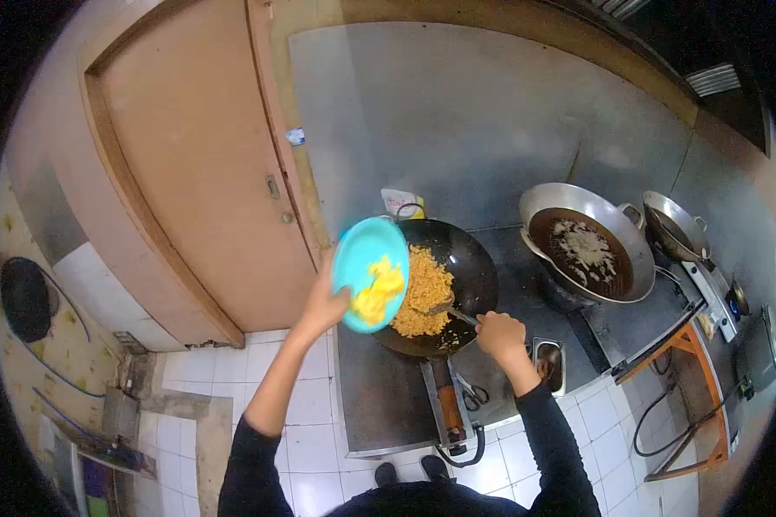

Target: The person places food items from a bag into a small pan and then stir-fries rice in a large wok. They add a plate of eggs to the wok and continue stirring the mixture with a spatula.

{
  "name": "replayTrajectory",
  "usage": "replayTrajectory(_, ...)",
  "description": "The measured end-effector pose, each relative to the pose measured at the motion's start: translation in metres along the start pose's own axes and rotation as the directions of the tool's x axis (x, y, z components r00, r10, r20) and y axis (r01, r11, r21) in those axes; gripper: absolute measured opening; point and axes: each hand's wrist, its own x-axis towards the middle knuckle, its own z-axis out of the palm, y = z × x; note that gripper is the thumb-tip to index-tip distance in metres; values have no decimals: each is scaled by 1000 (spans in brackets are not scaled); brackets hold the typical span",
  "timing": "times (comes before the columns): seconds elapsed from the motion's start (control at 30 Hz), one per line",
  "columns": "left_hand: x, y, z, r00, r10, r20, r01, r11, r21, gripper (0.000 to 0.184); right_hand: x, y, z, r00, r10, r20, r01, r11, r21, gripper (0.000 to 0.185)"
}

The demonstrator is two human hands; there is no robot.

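My left hand (323, 302) grips the edge of a turquoise plate (351, 258), tilted over the left side of a dark wok (474, 258). Yellow pieces that look like scrambled egg (379, 291) lie on the plate's lower part. Fried rice (427, 284) fills the wok's left half, partly hidden behind the plate. Closed around the handle of a metal spatula (463, 316), my right hand (500, 334) is at the wok's right edge. The spatula's blade rests in the rice.
To the right, a large metal wok (539, 196) holds dark oil with pale food frying in it. A smaller pan (664, 207) stands beyond. Scissors (472, 394) and a small metal container (549, 362) lie near the counter's front. A closed door (190, 146) is at left.
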Motion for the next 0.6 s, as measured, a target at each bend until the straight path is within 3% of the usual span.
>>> replayTrajectory(0.03,18,-4,22,994,108,11,-109,986,128,66,0,2,2,1000,-8,10,8,1000,8,23)
replayTrajectory(0.1,44,9,56,989,127,78,-143,956,256,68,1,7,15,1000,-21,-21,21,1000,13,21)
replayTrajectory(0.17,53,25,73,987,8,162,-73,913,401,67,0,11,17,998,-25,-60,27,999,21,20)
replayTrajectory(0.2,58,26,78,985,19,172,-87,912,400,67,0,12,17,997,-28,-69,28,1000,0,19)
replayTrajectory(0.27,68,20,83,968,205,147,-248,877,412,66,0,11,14,999,-5,-41,4,1000,-11,19)
replayTrajectory(0.37,75,13,81,965,148,215,-225,891,395,67,1,14,5,997,-43,-65,42,999,-10,18)
replayTrajectory(0.5,65,-16,86,937,237,255,-341,775,532,70,9,17,4,987,-62,-149,52,996,-73,23)
replayTrajectory(0.53,63,-6,85,961,109,256,-229,832,505,66,10,17,0,985,-100,-142,88,992,-93,23)
replayTrajectory(0.6,69,-5,78,963,160,215,-252,815,522,66,15,13,-7,985,-99,-142,86,992,-93,24)
